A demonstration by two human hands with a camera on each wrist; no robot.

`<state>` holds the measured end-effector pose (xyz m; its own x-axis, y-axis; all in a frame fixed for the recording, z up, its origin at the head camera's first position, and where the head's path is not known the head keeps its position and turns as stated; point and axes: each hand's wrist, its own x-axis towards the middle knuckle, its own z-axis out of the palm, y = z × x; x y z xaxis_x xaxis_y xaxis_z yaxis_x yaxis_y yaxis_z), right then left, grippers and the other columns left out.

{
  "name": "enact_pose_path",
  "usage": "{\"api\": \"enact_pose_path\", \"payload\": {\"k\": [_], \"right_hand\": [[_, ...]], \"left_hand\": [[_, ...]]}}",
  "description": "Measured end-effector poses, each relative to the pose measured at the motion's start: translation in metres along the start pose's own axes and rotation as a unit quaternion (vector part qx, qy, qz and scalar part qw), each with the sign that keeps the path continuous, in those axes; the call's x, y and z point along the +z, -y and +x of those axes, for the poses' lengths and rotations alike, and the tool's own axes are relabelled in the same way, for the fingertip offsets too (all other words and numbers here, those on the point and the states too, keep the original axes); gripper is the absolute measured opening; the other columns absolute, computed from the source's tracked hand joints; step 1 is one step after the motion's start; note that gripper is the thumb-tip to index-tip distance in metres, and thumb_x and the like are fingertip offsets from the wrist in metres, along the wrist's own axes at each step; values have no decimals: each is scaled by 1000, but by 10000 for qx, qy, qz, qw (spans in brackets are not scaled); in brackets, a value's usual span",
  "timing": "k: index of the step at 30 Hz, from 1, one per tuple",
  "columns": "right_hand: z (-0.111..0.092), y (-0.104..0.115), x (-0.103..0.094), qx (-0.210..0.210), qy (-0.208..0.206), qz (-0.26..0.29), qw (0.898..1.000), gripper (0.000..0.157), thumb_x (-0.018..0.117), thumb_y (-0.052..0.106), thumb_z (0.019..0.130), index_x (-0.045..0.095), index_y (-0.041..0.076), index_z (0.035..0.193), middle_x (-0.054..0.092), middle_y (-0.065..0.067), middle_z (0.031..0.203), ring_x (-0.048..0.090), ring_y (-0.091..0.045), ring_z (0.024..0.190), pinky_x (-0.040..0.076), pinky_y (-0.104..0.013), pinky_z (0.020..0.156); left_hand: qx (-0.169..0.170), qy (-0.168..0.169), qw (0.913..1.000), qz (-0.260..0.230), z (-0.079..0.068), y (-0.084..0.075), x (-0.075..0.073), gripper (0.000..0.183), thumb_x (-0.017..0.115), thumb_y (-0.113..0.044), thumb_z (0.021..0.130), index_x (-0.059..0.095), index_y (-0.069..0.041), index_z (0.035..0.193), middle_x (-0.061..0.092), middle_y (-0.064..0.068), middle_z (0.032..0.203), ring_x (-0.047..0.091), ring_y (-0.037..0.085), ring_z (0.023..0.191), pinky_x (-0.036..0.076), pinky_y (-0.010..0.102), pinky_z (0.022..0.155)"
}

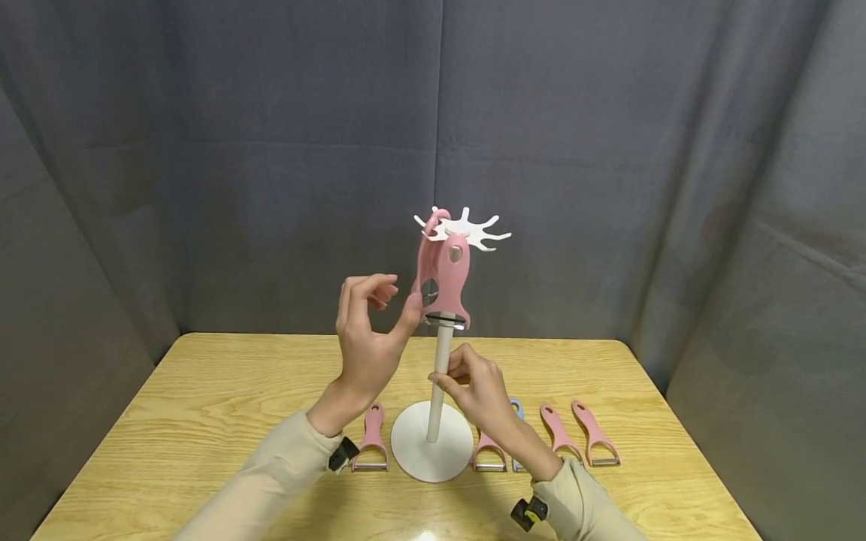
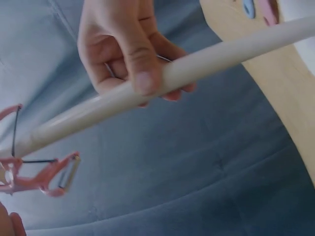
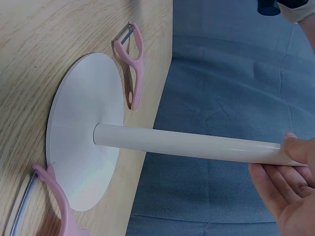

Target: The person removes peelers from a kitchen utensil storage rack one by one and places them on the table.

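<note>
A white stand has a round base (image 1: 414, 443), an upright pole (image 1: 436, 406) and a top ring of prongs (image 1: 476, 227). Two pink peelers hang from the prongs: the front peeler (image 1: 454, 279) faces me, and the left peeler (image 1: 426, 259) is partly behind it. My left hand (image 1: 368, 346) is beside the left peeler, fingers loosely bent and thumb tip at its lower edge; whether it touches is unclear. With thumb and fingers, my right hand (image 1: 483, 387) grips the pole at mid-height, also seen as the right hand (image 2: 130, 46) in the left wrist view.
On the wooden table (image 1: 257, 391), a pink peeler (image 1: 373, 428) lies left of the base. To its right lie another pink peeler (image 1: 489, 451), a partly hidden blue peeler (image 1: 517, 408) and two pink peelers (image 1: 591, 428). Grey curtains (image 1: 304, 188) surround the table.
</note>
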<state>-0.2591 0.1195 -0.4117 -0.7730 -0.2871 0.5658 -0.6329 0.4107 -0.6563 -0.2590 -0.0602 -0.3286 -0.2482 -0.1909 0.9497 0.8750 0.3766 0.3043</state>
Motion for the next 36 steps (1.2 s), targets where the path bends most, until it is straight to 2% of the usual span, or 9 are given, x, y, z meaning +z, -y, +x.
{"api": "enact_pose_path", "payload": {"k": [4,9,16,24,31,36], "right_hand": [[0,0,1,-1,-4,12,10000,22,78,0,84,58,6,93,69,-3,83,69,-13,71,58,-25,66],[2,0,1,-2,16,56,10000,22,77,0,85,58,6,94,69,-3,84,70,-14,72,58,-26,67],[1,1,1,-28,46,97,9999,22,77,-1,85,58,5,94,69,-4,85,70,-16,73,58,-25,67],[0,1,-1,-76,-13,27,10000,22,76,-5,83,58,1,93,68,-5,83,70,-19,74,58,-25,67],[0,-1,0,-109,-60,-17,9999,22,77,-3,84,58,5,91,67,-5,81,69,-19,71,57,-24,67],[1,0,1,-137,-64,35,9999,22,76,-3,84,58,6,91,67,-5,81,69,-19,71,57,-23,66]], "left_hand": [[40,-1,10000,-4,5,-9,6,45,67,-42,94,58,0,107,54,13,90,51,27,80,41,36,69],[49,-57,10000,58,9,-16,13,43,70,-39,91,54,-1,99,49,12,86,47,26,76,39,34,67],[-198,137,9994,260,11,-25,23,49,72,-44,88,48,-3,99,43,10,85,41,24,74,34,33,63],[-359,286,9972,585,13,-35,38,50,81,-25,79,45,-3,105,41,11,87,40,25,77,32,34,65],[-567,228,9952,769,10,-38,42,47,78,-26,81,44,-4,105,41,10,87,40,24,77,33,34,66],[-485,144,9957,780,7,-36,42,43,76,-23,81,45,-4,104,42,11,87,41,25,77,34,36,68]]}}
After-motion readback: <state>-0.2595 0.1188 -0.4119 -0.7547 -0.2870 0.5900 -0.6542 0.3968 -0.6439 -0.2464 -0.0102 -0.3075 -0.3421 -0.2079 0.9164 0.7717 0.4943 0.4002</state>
